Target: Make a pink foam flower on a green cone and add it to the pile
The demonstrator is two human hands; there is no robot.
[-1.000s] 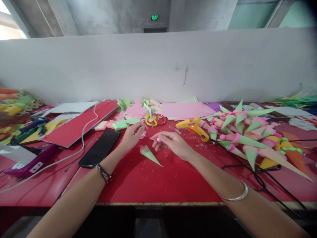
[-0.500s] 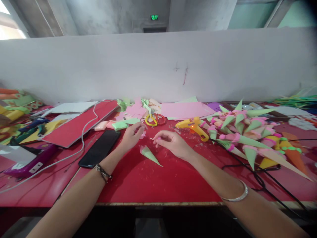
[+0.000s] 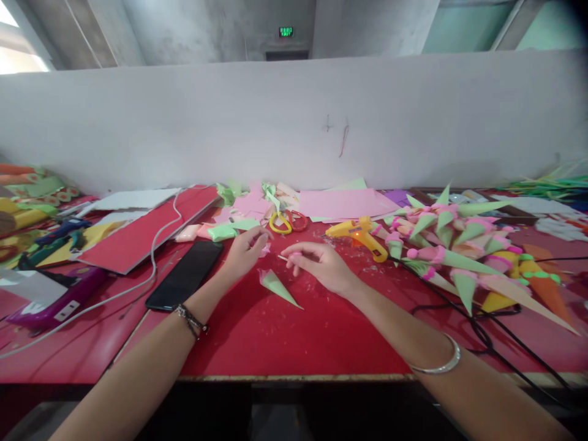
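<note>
Head view: the right hand (image 3: 321, 266) pinched a thin stick (image 3: 283, 258) between its fingers, a blurred pink bit (image 3: 296, 255) showing among them. Opposite was the left hand (image 3: 243, 250), its fingers curled; whether they held anything, I could not tell. A green cone (image 3: 278, 288) lay between the hands, nearer the body, on the worktop (image 3: 298, 349). The phone (image 3: 184, 275) lay beside the left hand, the glue gun (image 3: 361, 234) beyond the right.

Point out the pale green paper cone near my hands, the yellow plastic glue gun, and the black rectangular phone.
Pale green paper cone (image 3: 278, 286): head view, mid-body.
Yellow plastic glue gun (image 3: 358, 229): head view, upper body.
Black rectangular phone (image 3: 185, 275): head view, middle of screen.
</note>
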